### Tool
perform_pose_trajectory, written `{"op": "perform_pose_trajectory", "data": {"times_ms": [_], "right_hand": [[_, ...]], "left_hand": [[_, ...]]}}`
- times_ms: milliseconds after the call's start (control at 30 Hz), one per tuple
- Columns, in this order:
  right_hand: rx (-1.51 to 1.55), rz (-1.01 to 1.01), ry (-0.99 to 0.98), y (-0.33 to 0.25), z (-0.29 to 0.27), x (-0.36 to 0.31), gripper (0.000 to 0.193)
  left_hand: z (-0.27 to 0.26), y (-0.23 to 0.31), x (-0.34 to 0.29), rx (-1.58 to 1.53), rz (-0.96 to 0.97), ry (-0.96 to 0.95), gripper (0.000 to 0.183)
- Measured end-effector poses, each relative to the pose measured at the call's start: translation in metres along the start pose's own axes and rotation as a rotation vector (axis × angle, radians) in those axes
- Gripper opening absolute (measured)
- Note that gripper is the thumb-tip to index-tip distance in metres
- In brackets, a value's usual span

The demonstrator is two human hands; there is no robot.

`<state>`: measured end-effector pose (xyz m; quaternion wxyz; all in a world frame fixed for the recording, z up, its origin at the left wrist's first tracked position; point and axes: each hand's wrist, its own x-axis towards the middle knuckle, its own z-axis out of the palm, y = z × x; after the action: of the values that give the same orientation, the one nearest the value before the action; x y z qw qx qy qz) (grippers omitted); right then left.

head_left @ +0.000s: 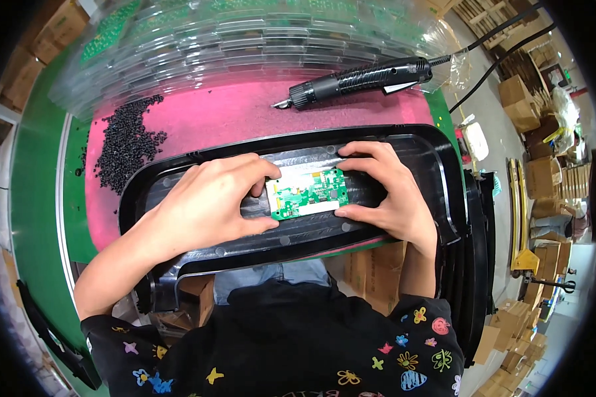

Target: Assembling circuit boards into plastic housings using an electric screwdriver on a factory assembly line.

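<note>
A green circuit board [311, 193] with white strips along its edges sits over the middle of a long black plastic housing [192, 173]. My left hand [222, 198] grips the board's left end between thumb and fingers. At the opposite end, my right hand [394, 192] pinches it the same way, thumb at the near corner and fingers at the far one. Whether the board rests on the housing's floor or hovers just above it, I cannot tell. The housing lies at the near edge of a pink mat [225, 112].
Beyond the housing lies a black electric screwdriver [361, 83], its bit pointing left and its cable running off right. A heap of small black screws [127, 142] covers the mat's left side. Stacked clear plastic trays [245, 49] line the back. Cardboard boxes [520, 102] stand at the right.
</note>
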<state>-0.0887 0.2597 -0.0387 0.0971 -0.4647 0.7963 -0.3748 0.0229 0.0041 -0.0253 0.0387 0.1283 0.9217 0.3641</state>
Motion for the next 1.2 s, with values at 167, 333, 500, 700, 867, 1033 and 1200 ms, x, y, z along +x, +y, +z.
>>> {"op": "perform_pose_trajectory", "data": {"times_ms": [167,333,500,700,867,1033,1200], "right_hand": [[-0.026,0.021,0.000,0.001,0.002,0.001,0.054],[-0.030,0.015,-0.009,0.001,0.003,0.002,0.056],[-0.031,0.001,0.004,0.000,0.000,-0.002,0.057],[0.012,-0.143,0.052,0.013,-0.001,-0.007,0.077],[-0.303,0.054,0.305,-0.031,-0.030,0.006,0.069],[-0.736,0.376,0.365,0.006,-0.072,0.037,0.058],[-0.093,0.342,0.324,0.040,-0.074,0.074,0.046]], "left_hand": [[0.000,0.004,0.001,0.048,-0.053,-0.006,0.052],[-0.001,0.004,0.001,0.032,-0.068,-0.010,0.052],[-0.003,0.007,0.003,0.042,-0.044,-0.026,0.053],[-0.005,0.020,0.007,0.043,-0.150,-0.111,0.060],[-0.003,0.021,0.002,0.048,-0.188,-0.101,0.075],[0.002,0.016,-0.004,0.096,-0.083,-0.064,0.079],[-0.002,0.021,-0.003,0.082,-0.162,-0.069,0.072]]}}
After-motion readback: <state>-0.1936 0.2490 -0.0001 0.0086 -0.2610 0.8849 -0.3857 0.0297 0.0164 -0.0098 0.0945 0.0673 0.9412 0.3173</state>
